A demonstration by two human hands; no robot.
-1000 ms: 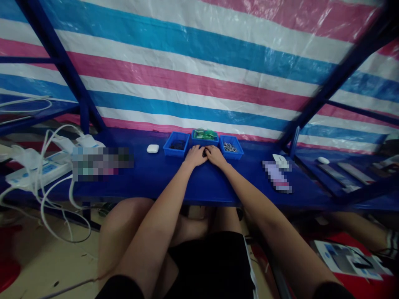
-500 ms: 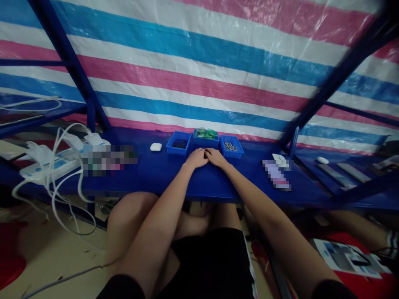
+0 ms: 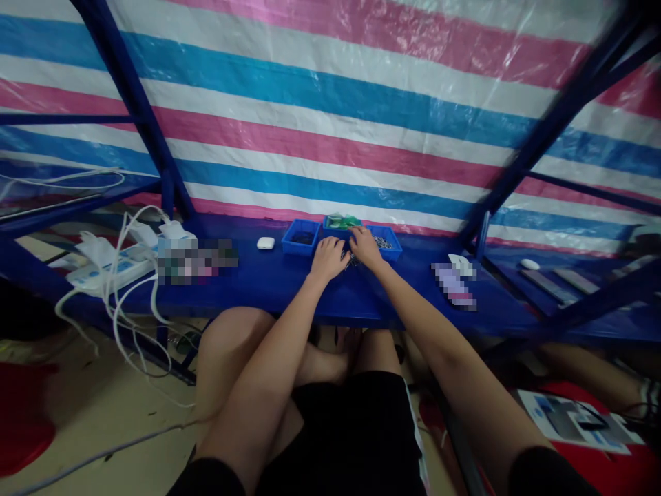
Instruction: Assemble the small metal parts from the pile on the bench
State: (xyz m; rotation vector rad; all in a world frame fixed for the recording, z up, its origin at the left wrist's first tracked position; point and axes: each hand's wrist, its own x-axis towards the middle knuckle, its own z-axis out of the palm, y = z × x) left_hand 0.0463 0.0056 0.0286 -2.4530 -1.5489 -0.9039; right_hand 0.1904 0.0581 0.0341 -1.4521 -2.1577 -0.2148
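Note:
My left hand (image 3: 329,259) rests low over the blue table (image 3: 248,282), its fingers spread and curved down. A small pile of dark and silvery pieces (image 3: 350,260), too small to name, lies between my hands. My right hand (image 3: 365,246) is beside the pile with its fingers apart, in front of the blue bin of small metal pieces (image 3: 383,242). Behind my hands stands a blue bin with green and clear pieces (image 3: 341,220). Close to my left hand is another blue bin (image 3: 300,237) with dark pieces inside.
A white earbud case (image 3: 266,243) lies left of the bins. A power strip (image 3: 111,267) with white cables (image 3: 118,303) takes up the table's left end. Blurred-out items and a white object (image 3: 461,263) lie to the right. Blue metal posts (image 3: 170,193) frame the striped sheet (image 3: 330,124).
My hands, together before, have moved apart. A pile of small pieces now shows on the table between them. The view has shifted slightly.

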